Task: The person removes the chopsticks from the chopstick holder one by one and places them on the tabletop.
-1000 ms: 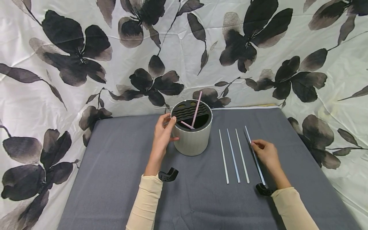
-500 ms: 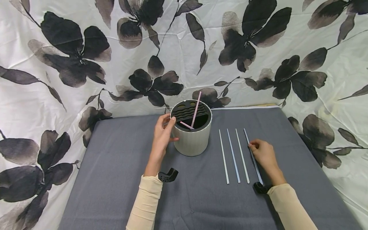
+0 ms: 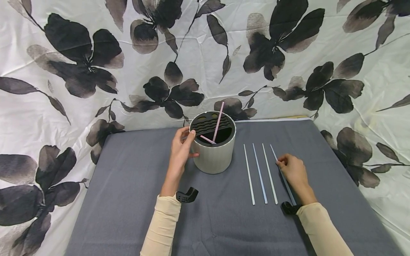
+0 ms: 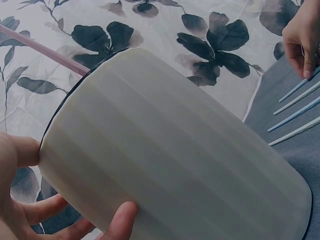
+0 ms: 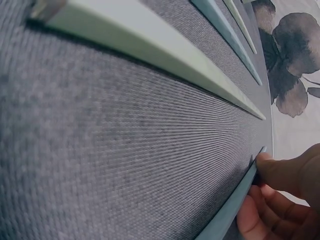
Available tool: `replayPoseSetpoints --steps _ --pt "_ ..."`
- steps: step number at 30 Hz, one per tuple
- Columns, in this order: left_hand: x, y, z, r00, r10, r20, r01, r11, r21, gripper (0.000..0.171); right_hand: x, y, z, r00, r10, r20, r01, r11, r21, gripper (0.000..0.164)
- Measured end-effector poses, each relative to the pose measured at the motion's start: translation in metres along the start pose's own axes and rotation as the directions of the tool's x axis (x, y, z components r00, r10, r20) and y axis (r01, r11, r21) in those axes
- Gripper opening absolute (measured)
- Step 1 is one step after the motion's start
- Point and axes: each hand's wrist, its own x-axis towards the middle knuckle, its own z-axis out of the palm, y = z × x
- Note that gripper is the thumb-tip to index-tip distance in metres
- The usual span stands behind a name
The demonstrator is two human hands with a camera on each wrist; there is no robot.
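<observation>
On the left, my left hand (image 3: 181, 147) grips the side of a round, pale grey pen holder (image 3: 214, 161), fingers spread along its rim and wall. Two pink sticks (image 3: 219, 122) lean in the open front section of its black slotted insert (image 3: 205, 121). At the right, my right hand (image 3: 294, 172) pinches a thin light-blue stick (image 5: 227, 212) between thumb and fingers, low over the cloth. To the left of it lie a whitish stick (image 3: 270, 174), another blue stick (image 3: 259, 174) and a second whitish stick (image 3: 249, 174), roughly parallel.
A grey cloth (image 3: 128, 213) covers the table. Behind it hangs a white curtain (image 3: 198, 42) with dark flowers. A black wrist camera (image 3: 187, 195) sits on my left wrist, and another wrist camera (image 3: 289, 208) is on my right.
My right hand has shifted slightly left with the blue stick, bringing its far end closer to the row of other sticks. My left hand and the pen holder stay put.
</observation>
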Motion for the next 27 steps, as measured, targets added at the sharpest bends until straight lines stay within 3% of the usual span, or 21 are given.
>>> replayPoseSetpoints --steps 4,9,14,19,24,27 --pt "-0.007 0.008 0.0 1.0 0.006 -0.001 -0.006 1.0 -0.004 0.047 0.0 0.0 0.0 1.0 0.004 -0.011 -0.004 1.0 -0.003 0.014" --pt "-0.006 0.007 0.0 1.0 0.007 0.002 -0.007 1.0 -0.006 0.047 -0.001 -0.001 0.0 0.999 0.016 -0.028 -0.016 1.0 -0.011 0.014" --pt "-0.004 0.005 0.0 1.0 0.004 0.004 -0.004 1.0 -0.013 0.048 -0.002 -0.006 0.001 0.993 0.006 -0.12 -0.007 1.0 -0.006 0.014" --pt "-0.005 0.006 0.0 1.0 0.003 0.003 -0.003 1.0 -0.02 0.047 0.001 -0.017 0.001 0.978 -0.082 -0.192 0.094 0.994 0.056 0.013" --pt "-0.005 0.007 -0.001 1.0 0.003 0.003 -0.003 1.0 -0.024 0.046 0.004 -0.028 0.003 0.962 -0.214 -0.171 0.238 0.961 0.139 0.018" --pt "0.001 0.001 -0.001 1.0 0.001 0.002 -0.001 1.0 -0.017 0.047 0.005 -0.034 0.004 0.954 -0.261 -0.145 0.285 0.941 0.18 0.025"
